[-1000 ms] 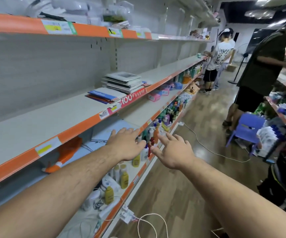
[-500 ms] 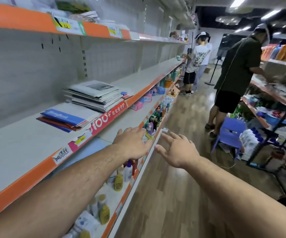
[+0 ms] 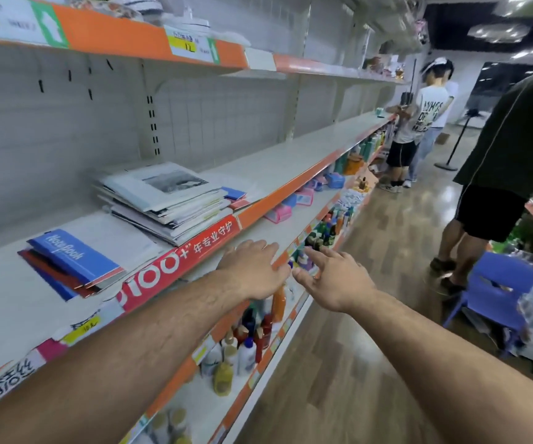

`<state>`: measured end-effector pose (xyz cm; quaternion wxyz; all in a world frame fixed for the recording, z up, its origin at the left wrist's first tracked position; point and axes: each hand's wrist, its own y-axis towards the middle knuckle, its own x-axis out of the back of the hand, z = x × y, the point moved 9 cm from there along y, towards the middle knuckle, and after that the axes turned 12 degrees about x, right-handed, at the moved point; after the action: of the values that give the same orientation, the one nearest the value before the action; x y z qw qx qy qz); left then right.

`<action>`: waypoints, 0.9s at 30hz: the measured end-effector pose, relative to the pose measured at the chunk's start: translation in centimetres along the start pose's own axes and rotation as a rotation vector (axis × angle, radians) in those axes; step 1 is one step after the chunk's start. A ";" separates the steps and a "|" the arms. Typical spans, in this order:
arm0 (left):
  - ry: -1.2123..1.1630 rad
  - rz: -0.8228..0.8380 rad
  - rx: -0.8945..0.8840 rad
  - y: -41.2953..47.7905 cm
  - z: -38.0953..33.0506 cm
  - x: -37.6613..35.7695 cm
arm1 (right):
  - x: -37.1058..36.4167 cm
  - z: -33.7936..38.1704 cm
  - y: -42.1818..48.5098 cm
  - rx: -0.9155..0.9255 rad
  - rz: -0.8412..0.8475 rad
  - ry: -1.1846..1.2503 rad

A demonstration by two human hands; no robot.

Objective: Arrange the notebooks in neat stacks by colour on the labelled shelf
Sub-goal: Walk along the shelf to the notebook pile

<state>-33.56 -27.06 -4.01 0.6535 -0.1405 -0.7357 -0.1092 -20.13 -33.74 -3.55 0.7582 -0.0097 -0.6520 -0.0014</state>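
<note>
While my left hand and right hand hover empty with fingers spread, near the shelf edge, a blue notebook tops a loose pile, seemingly red ones beneath, beside the taller grey stack.

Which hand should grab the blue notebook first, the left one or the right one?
Probably the left. The left hand hovers open right beside the shelf, on the same side as the blue notebook. The right hand is farther out, toward the aisle.
</note>
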 end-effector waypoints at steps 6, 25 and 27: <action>-0.005 -0.010 0.174 7.0 -2.1 0.6 | 0.7 -5.3 9.1 0.221 0.063 0.000; -0.036 -0.160 0.479 25.3 2.1 3.0 | 1.8 -7.7 31.8 0.548 0.034 0.006; -0.042 -0.157 0.513 27.0 3.3 3.3 | 1.8 -6.7 34.4 0.569 0.052 0.008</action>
<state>-27.51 -0.45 -1.77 0.6417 0.0851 -0.7615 0.0333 -12.70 0.59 -3.21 0.7329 0.1871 -0.6225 0.2010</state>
